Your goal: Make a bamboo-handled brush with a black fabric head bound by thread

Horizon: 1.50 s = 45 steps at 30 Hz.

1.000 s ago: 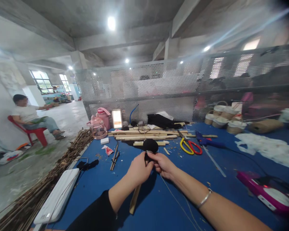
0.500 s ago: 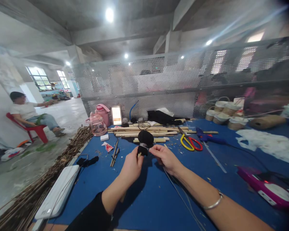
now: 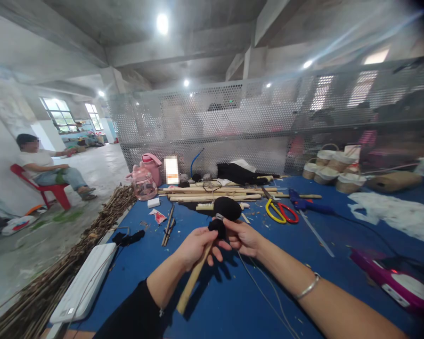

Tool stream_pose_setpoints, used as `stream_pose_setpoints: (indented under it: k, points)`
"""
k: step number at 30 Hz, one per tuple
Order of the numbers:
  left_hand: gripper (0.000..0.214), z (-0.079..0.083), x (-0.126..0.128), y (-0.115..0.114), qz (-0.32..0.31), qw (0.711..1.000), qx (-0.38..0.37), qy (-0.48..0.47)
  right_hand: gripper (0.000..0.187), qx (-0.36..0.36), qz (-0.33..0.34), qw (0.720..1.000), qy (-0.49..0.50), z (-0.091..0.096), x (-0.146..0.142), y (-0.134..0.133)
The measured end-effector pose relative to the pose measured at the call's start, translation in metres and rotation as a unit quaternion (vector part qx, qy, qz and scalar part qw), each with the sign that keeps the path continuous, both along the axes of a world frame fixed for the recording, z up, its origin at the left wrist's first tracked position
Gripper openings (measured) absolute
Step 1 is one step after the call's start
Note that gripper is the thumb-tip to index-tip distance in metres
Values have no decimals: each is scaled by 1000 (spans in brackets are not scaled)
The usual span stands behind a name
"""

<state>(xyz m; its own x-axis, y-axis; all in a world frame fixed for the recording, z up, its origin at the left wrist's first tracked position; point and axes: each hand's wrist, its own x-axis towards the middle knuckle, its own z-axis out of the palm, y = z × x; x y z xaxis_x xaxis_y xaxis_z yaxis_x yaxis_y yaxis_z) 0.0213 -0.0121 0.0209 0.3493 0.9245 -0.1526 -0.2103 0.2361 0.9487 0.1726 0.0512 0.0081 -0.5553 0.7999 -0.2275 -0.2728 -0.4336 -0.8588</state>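
Both hands meet over the blue table around a wooden stick (image 3: 194, 281) topped with a rounded bundle of black fabric (image 3: 227, 208). The thumb of my left hand (image 3: 197, 246) presses the lower black part, its other fingers partly spread under the stick. My right hand (image 3: 245, 237) pinches the bundle's neck, where thin grey cord is wound. From there two strands of grey cord (image 3: 268, 294) trail down toward the table's front edge. The stick slants down to the lower left, its pale end free.
Yellow-and-red-handled scissors (image 3: 281, 211) and a blue glue gun (image 3: 311, 203) lie right of the hands. Several peeled sticks (image 3: 215, 197) lie behind. A white power bank-like block (image 3: 85, 282) is at left, a magenta device (image 3: 392, 278) at right. A person (image 3: 53, 165) sits far left.
The black-topped stick has turned and tilted, its head shifting right and its wooden shaft coming into view. My left fingers have opened out; my right hand has moved onto the bundle's neck.
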Motion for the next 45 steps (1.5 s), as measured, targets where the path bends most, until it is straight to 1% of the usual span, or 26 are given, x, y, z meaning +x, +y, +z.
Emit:
stream_pose_setpoints:
  k: [2, 3, 4, 5, 6, 7, 8, 9, 10, 12, 13, 14, 17, 20, 22, 25, 27, 30, 33, 35, 36, 38, 40, 42, 43, 45]
  points:
    - [43, -5, 1, 1, -46, 998, -40, 29, 50, -5, -9, 1000, -9, -3, 1, -1]
    - [45, -7, 2, 0, -39, 996, -39, 65, 50, -4, -20, 1000, -14, -4, 1, -1]
    - [44, -8, 4, -1, -8, 993, -17, 115, 51, -1, -30, 999, -18, -4, 0, -2]
    - [43, -8, 7, -3, 47, 984, 26, 171, 52, 1, -39, 999, -21, -3, -1, -4]
    - [40, -7, 9, -6, 115, 964, 84, 223, 52, 2, -48, 999, -24, -2, -3, -5]
    - [39, -6, 12, -10, 181, 935, 148, 265, 53, 3, -56, 998, -25, 0, -4, -7]
    - [40, -4, 14, -14, 231, 903, 211, 295, 53, 5, -63, 998, -26, 2, -6, -9]
    - [42, -3, 16, -17, 260, 873, 265, 317, 52, 6, -69, 997, -26, 4, -7, -11]
    - [44, -2, 18, -20, 269, 849, 307, 335, 52, 8, -73, 997, -26, 6, -9, -13]
    - [46, -3, 21, -25, 252, 817, 359, 374, 52, 13, -82, 996, -25, 10, -11, -18]
    - [49, -5, 23, -25, 235, 810, 367, 393, 51, 15, -89, 996, -25, 11, -12, -20]
    - [53, -7, 24, -25, 219, 808, 364, 409, 51, 17, -96, 995, -26, 12, -12, -21]
    - [60, -14, 26, -22, 179, 826, 308, 436, 49, 20, -110, 993, -35, 11, -13, -24]
    - [60, -17, 26, -18, 163, 844, 267, 435, 51, 27, -107, 993, -48, 7, -12, -22]
    - [60, -16, 23, -18, 168, 845, 273, 428, 50, 49, -92, 993, -53, 6, -9, -19]
    - [59, -11, 16, -16, 189, 838, 279, 430, 45, 106, -55, 991, -58, 8, -2, -13]
    - [59, -10, 9, -13, 199, 831, 280, 438, 42, 132, -52, 987, -70, 11, 3, -10]
    - [58, -9, -1, -9, 196, 823, 302, 440, 39, 138, -80, 984, -78, 16, 8, -8]
    - [57, -7, -4, -7, 204, 828, 321, 412, 41, 126, -90, 986, -61, 18, 7, -11]
    - [57, -5, -2, -8, 220, 843, 313, 377, 43, 117, -81, 988, -52, 18, 4, -12]
    - [56, -4, 1, -9, 225, 857, 305, 350, 44, 114, -74, 990, -48, 17, 3, -12]
    - [54, -1, 7, -11, 220, 893, 282, 274, 45, 112, -62, 991, -37, 15, 3, -9]
    - [54, 2, 12, -13, 191, 936, 234, 182, 46, 115, -56, 991, -26, 14, 4, -6]
    - [55, 4, 16, -15, 147, 971, 165, 93, 47, 111, -42, 993, -18, 12, 8, -2]
    - [54, 4, 16, -15, 121, 983, 130, 54, 47, 101, -29, 994, -15, 11, 10, -1]
    - [49, 4, 15, -14, 65, 995, 75, -1, 48, 75, -6, 997, -8, 7, 12, 0]
